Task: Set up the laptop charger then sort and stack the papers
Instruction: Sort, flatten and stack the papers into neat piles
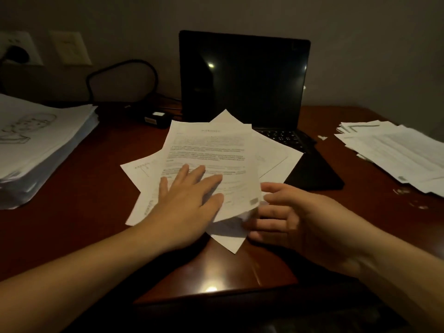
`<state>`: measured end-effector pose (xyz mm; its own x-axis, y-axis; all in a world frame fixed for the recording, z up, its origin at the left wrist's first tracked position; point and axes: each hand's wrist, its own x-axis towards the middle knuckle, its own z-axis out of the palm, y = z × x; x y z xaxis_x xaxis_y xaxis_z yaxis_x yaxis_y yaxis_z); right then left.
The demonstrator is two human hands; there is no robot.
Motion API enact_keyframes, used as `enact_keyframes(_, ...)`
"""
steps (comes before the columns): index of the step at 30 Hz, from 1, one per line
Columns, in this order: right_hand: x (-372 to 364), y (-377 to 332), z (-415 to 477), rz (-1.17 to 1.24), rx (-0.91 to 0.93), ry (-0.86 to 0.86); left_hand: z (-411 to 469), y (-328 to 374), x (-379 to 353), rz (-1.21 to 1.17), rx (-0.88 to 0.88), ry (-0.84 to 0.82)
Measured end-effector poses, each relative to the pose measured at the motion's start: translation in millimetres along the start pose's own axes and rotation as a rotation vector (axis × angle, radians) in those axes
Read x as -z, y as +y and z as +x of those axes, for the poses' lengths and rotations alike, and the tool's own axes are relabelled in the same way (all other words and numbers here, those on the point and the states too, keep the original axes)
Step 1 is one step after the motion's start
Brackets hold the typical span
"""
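Observation:
A fanned pile of printed papers point(209, 150) lies in the middle of the dark red desk point(79, 212), partly over the keyboard of an open black laptop point(245, 78) with a dark screen. My left hand point(189, 200) presses flat on the top sheets with straight fingers. My right hand point(288, 219) is at the pile's lower right corner, fingers slid under the lifted edge, thumb above it. A black charger brick point(156, 118) sits left of the laptop; its cable point(125, 68) loops toward a wall socket point(19, 49) with a plug in it.
A thick stack of sheets with a sketch on top point(36, 145) fills the desk's left side. A looser spread of printed papers point(396, 152) lies at the right. Small paper scraps point(322, 137) sit near them. The desk's front edge point(216, 294) is close to me.

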<state>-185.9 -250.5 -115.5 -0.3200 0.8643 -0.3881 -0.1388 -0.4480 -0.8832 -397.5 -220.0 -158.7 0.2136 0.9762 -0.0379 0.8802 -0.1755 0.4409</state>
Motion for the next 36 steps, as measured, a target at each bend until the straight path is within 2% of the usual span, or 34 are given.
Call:
enact_keyframes(4, -7, 1, 19, -0.135, 0.094, 0.078, -4, 9, -7, -0.044, -0.014, 0.007)
enact_keyframes(6, -5, 2, 25, -0.128, 0.125, 0.122, -8, 5, -1, -0.062, -0.044, -0.008)
enact_keyframes(9, -2, 4, 31, -0.061, 0.125, 0.140, -12, -7, 10, 0.092, -0.124, -0.050)
enact_keyframes(12, -3, 5, 32, 0.006, 0.125, 0.092, -6, -23, 22, 0.204, -0.145, -0.077)
enact_keyframes(15, -9, 7, 30, -0.055, 0.116, 0.033, 12, -43, 43, 0.061, -0.110, -0.120)
enact_keyframes(18, -11, 10, 27, -0.069, 0.084, 0.040, 41, -62, 60, 0.168, -0.060, -0.074)
enact_keyframes(22, -10, 11, 22, -0.087, 0.022, 0.036, 68, -66, 74, 0.038, 0.239, 0.054)
enact_keyframes(26, -6, 10, 15, -0.104, -0.046, 0.013, 72, -55, 85, -0.213, 0.298, 0.150)
enact_keyframes(29, -5, 9, 12, -0.104, -0.075, -0.004, 66, -45, 91, -0.298, 0.342, 0.084)
enact_keyframes(33, -2, 4, 13, -0.156, -0.089, 0.014, 56, -39, 101, -0.473, 0.355, -0.154)
enact_keyframes(36, 6, -3, 15, -0.267, -0.082, 0.039, 45, -41, 102, -0.558, 0.329, -0.188)
